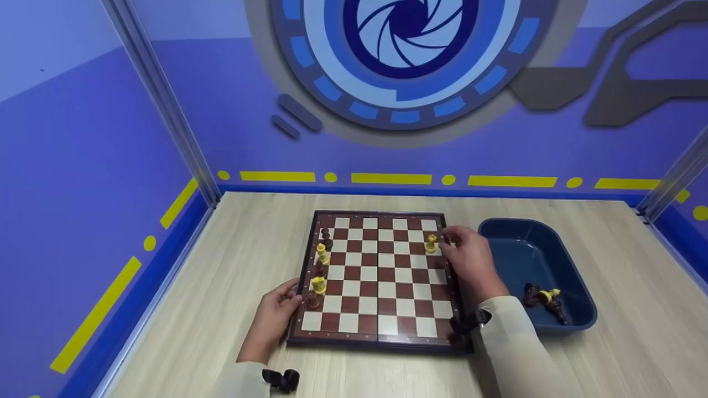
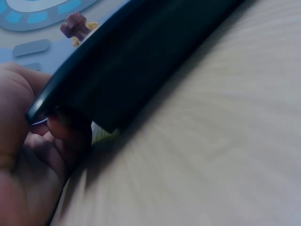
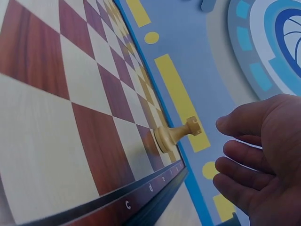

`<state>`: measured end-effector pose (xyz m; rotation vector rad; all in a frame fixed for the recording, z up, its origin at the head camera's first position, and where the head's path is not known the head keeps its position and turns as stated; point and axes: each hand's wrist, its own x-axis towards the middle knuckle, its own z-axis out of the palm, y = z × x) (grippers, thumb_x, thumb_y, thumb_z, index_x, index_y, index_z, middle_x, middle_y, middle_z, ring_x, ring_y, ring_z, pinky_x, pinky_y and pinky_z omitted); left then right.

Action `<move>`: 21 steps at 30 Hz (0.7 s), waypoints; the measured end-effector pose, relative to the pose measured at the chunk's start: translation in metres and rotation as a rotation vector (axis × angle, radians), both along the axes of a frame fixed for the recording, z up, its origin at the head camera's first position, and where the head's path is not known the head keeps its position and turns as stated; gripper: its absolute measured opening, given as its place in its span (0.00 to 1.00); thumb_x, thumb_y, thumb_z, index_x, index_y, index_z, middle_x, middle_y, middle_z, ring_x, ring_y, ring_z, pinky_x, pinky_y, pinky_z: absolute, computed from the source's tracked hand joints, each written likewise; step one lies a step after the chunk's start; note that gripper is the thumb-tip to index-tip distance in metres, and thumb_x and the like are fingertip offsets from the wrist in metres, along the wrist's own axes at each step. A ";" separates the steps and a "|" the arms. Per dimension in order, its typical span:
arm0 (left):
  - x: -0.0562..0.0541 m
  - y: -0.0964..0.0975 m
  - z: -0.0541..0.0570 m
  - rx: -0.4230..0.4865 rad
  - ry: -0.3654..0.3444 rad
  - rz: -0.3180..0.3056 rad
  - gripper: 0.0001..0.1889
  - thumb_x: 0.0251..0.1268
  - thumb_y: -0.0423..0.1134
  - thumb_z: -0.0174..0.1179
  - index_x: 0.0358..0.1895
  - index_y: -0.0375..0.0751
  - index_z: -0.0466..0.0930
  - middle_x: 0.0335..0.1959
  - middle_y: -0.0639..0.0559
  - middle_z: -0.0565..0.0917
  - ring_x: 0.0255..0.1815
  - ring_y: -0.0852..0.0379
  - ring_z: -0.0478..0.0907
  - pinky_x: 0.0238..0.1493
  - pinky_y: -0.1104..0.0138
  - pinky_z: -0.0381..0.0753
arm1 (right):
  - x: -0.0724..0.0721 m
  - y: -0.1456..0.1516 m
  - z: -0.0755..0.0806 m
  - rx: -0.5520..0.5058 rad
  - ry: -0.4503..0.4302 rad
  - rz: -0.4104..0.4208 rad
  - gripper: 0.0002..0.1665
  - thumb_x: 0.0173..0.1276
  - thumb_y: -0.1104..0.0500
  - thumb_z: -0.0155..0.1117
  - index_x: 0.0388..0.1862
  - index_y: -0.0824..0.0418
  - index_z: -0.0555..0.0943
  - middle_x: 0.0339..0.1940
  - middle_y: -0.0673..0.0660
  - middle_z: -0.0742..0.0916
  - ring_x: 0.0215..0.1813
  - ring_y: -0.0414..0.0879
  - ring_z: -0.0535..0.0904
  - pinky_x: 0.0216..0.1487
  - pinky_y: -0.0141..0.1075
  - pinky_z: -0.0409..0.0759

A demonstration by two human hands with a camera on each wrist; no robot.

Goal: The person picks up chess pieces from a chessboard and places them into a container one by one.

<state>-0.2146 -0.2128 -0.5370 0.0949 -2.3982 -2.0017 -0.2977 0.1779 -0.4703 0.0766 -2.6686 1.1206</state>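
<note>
here the left hand (image 1: 274, 309) grips the chessboard (image 1: 387, 326) by its left edge, while at the board's right edge the right hand (image 1: 473, 262) holds nothing, thumb slightly parted from the fingers, just beside the pale rook (image 1: 431, 244) standing upright near the far right corner! down the board's left edge runs a line of pale and dark pieces (image 1: 318, 286), and toward the right edge of the table (image 1: 630, 331) a blue tray (image 1: 522, 257) carries more chessmen (image 1: 557, 310), lying near its near edge.
</note>
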 end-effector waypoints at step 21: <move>-0.001 -0.003 -0.001 0.010 0.021 -0.029 0.23 0.69 0.27 0.54 0.67 0.27 0.67 0.39 0.46 0.75 0.38 0.62 0.76 0.37 0.72 0.79 | -0.018 -0.015 -0.013 -0.016 -0.069 0.005 0.19 0.63 0.59 0.65 0.53 0.64 0.81 0.46 0.63 0.86 0.47 0.54 0.81 0.50 0.49 0.78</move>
